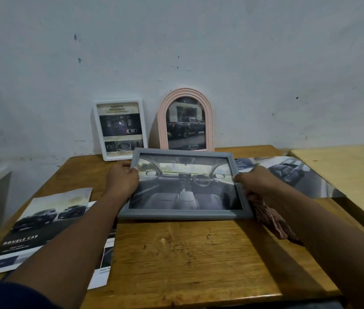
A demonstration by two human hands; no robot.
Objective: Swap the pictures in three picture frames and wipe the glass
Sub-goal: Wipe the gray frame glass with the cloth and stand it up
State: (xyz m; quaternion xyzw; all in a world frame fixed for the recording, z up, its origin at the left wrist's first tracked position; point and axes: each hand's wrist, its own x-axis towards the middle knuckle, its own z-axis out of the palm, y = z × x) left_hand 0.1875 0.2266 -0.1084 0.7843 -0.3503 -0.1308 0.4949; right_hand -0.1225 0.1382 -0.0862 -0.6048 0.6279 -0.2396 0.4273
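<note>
Left hand (122, 179) and right hand (257, 182) each clasp a side edge of the grey picture frame (185, 186), held between them over the wooden table (176, 253).

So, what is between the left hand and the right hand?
The grey frame, holding a car-interior picture; the left hand and right hand grip its sides, in the head view.
</note>
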